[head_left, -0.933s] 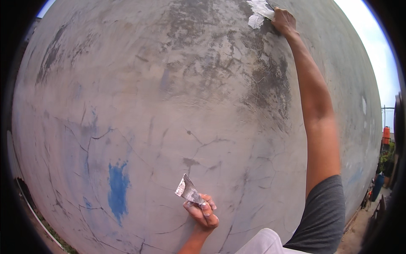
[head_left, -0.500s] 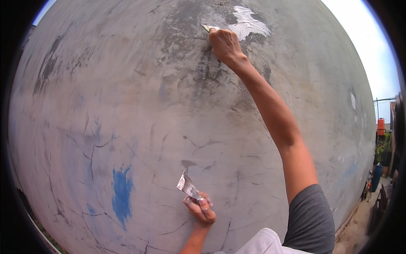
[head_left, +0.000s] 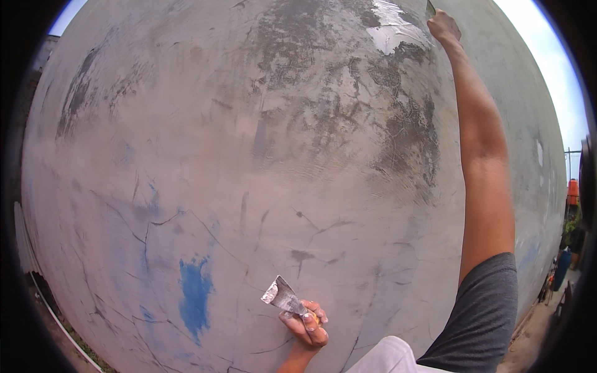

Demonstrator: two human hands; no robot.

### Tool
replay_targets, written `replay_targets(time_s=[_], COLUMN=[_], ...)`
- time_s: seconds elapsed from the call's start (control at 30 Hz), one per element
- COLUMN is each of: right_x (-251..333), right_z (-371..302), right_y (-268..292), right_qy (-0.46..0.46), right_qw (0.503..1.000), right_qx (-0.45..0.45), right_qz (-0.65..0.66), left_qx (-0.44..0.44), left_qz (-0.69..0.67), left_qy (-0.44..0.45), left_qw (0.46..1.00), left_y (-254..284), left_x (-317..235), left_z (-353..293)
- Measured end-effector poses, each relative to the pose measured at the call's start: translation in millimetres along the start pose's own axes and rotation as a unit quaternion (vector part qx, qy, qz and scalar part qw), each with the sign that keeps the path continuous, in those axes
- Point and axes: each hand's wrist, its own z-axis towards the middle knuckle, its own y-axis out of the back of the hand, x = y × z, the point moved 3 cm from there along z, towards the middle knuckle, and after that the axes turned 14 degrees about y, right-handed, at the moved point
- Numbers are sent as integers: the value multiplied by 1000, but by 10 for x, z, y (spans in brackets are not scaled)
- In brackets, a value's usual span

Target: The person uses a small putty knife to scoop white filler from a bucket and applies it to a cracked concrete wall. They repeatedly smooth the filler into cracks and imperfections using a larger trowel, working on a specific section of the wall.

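My right hand (head_left: 444,27) is raised high against the grey plastered wall (head_left: 217,143), closed round a putty knife (head_left: 430,8) whose blade shows only as a narrow sliver at the upper edge. Just left of it, a wet-looking white putty patch (head_left: 393,31) covers part of the wall. Low in the middle, my left hand (head_left: 309,324) grips a second putty knife (head_left: 283,294). Its wide metal blade is smeared with white putty and points up and left, in front of the wall. White smears mark the left fingers too.
Dark, rough stains (head_left: 404,118) spread below the putty patch. Fine cracks and a blue paint mark (head_left: 196,295) show on the lower left wall. Beyond the wall's right edge are an orange container (head_left: 573,192), a blue container (head_left: 563,266) and plants.
My right hand has swept right and slightly up, from the left side of the white patch to its right. My left hand with its putty knife sits slightly lower, and the view has shifted.
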Motion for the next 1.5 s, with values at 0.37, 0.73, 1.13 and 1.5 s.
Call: replay_targets(time_s=[0.37, 0.73, 1.13, 1.5], right_x=[939, 2615, 449, 920], right_z=[297, 51, -357, -52], right_y=[-1091, -445, 229, -253], right_qy=[155, 206, 87, 279], right_qw=[963, 950, 933, 925], right_qx=[-206, -70, -174, -213], right_qz=[82, 223, 304, 144], left_qx=[-73, -96, -89, -77], left_qz=[9, 7, 4, 21], left_qy=[9, 56, 41, -13], left_qw=[997, 994, 995, 997], left_y=[-30, -49, -12, 77], left_x=[-61, -29, -24, 151], left_z=[-64, -55, -52, -93])
